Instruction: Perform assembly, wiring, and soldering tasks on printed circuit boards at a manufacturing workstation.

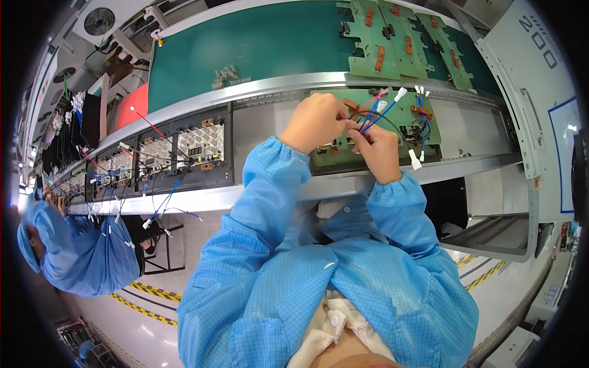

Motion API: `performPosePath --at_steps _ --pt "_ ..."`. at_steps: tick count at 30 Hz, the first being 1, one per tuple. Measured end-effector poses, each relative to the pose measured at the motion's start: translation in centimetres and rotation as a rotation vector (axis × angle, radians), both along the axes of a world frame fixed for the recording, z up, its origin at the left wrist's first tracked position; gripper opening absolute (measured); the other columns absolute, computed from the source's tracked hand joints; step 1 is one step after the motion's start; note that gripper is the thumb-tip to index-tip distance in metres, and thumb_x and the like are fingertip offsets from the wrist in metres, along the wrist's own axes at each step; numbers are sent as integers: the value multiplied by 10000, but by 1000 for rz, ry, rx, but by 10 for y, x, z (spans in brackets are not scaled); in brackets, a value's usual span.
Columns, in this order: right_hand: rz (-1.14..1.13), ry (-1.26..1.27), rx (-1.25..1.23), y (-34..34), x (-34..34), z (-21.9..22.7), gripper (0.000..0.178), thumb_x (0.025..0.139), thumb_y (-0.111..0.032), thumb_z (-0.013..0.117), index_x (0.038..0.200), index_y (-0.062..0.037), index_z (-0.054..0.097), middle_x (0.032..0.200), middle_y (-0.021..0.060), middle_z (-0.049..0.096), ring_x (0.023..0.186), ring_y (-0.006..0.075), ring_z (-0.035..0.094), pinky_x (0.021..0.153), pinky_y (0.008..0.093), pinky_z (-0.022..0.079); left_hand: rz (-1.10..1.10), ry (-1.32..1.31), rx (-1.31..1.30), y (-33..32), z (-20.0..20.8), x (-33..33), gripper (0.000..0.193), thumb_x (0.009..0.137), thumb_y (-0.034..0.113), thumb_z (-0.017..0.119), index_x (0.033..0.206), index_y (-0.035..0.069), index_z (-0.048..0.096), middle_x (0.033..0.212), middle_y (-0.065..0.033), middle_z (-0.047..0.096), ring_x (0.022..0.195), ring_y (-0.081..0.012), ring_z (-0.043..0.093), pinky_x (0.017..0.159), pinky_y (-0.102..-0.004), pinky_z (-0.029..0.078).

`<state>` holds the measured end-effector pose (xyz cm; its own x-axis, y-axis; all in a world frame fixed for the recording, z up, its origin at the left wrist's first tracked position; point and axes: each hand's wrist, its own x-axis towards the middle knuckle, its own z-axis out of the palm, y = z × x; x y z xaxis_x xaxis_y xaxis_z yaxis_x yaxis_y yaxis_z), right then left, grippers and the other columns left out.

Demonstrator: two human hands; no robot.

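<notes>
Wire bundle (370, 118) sits over green board (334, 161), left hand (314, 121) and right hand (379, 150) both pinching it close together, populated boards (205, 145) off left, small metal parts (227, 76) on green counter (276, 40) beyond.

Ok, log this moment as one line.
left hand: pinching wire bundle | right hand: pinching same wire bundle | beneath: green board with brown clips
</notes>
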<state>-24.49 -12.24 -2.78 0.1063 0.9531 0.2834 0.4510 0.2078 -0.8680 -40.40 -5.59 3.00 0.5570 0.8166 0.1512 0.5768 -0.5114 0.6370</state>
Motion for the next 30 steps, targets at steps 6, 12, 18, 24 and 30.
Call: performPosePath --at_steps 6,12,18,24,30 --pt "45 -6 34 0 2 2 217 881 -74 638 1056 23 554 678 63 643 514 77 563 468 223 439 -94 126 228 -4 -7 5 174 749 215 686 733 41 685 642 -158 613 635 -357 605 597 -435 484" --pt "64 178 92 -3 -1 -9 176 914 -72 593 1056 20 545 657 36 602 521 71 555 465 212 435 -156 90 291 -18 -22 -1 143 750 169 658 744 27 661 762 -134 616 731 -339 613 644 -426 489" --pt "-1 336 56 -6 -14 -3 121 930 -101 581 968 13 572 708 26 597 536 67 544 481 197 438 -23 -27 147 -39 -21 8 100 771 130 646 792 33 664 818 -103 577 774 -304 607 665 -417 491" --pt "-25 218 -6 0 1 16 134 919 -128 597 889 0 572 704 0 581 576 32 530 497 188 413 121 -69 208 -43 -33 21 124 805 176 655 803 53 638 780 -83 557 752 -287 608 632 -406 490" --pt "177 445 -113 11 34 44 135 921 -166 587 893 -34 591 617 -14 527 508 21 427 435 203 266 115 -19 337 -45 -39 21 175 830 218 644 767 63 597 771 -78 541 751 -263 609 608 -385 489"
